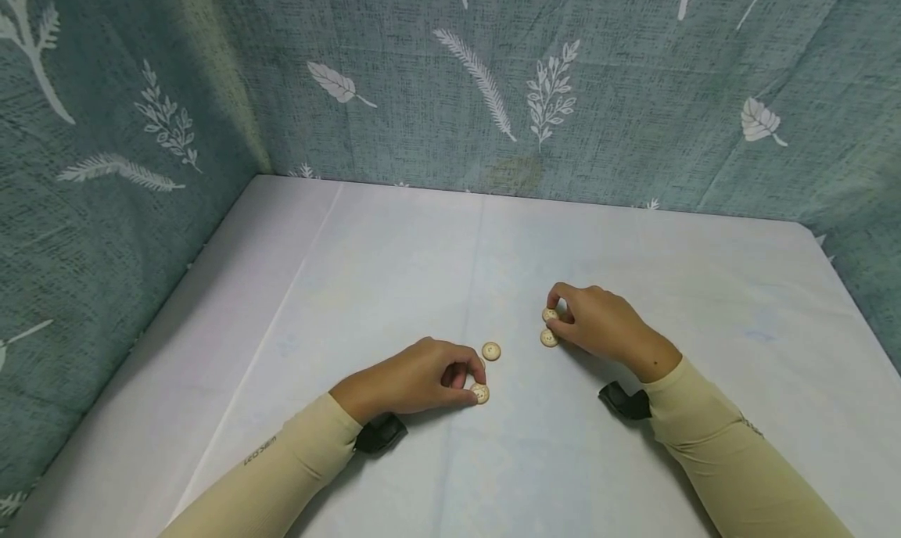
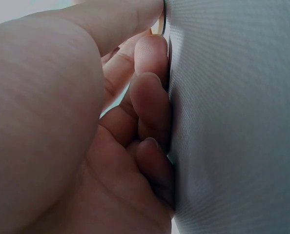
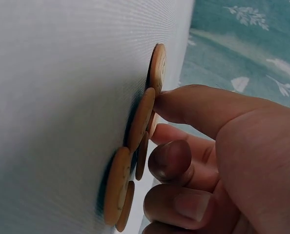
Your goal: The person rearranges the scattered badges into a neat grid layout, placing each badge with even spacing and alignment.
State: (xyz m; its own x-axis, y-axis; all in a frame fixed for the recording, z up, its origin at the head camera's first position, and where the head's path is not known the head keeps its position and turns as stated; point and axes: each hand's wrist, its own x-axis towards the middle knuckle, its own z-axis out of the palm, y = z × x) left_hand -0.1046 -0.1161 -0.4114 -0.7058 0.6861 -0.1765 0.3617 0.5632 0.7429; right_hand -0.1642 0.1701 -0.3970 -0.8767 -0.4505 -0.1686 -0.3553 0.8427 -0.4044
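Note:
Several round, pale wooden buttons lie on the white tabletop, with small dark marks on their faces. My left hand (image 1: 429, 378) pinches a button (image 1: 480, 394) between thumb and index finger, close to the cloth. Behind its fingertips is a button (image 1: 491, 351), and another is mostly hidden by the index finger. My right hand (image 1: 598, 319) holds a button (image 1: 551, 315) with thumb and index finger; a second button (image 1: 549, 338) lies just below the thumb. In the right wrist view, the thumb touches the buttons (image 3: 142, 119) edge-on. The left wrist view shows only a sliver of button (image 2: 157, 25).
White cloth (image 1: 317, 288) covers the table, with creases running through it. Green leaf-patterned fabric (image 1: 422, 77) hangs along the back and sides. A black wrist device (image 1: 380, 434) sits under the left wrist, another black device (image 1: 625, 403) under the right.

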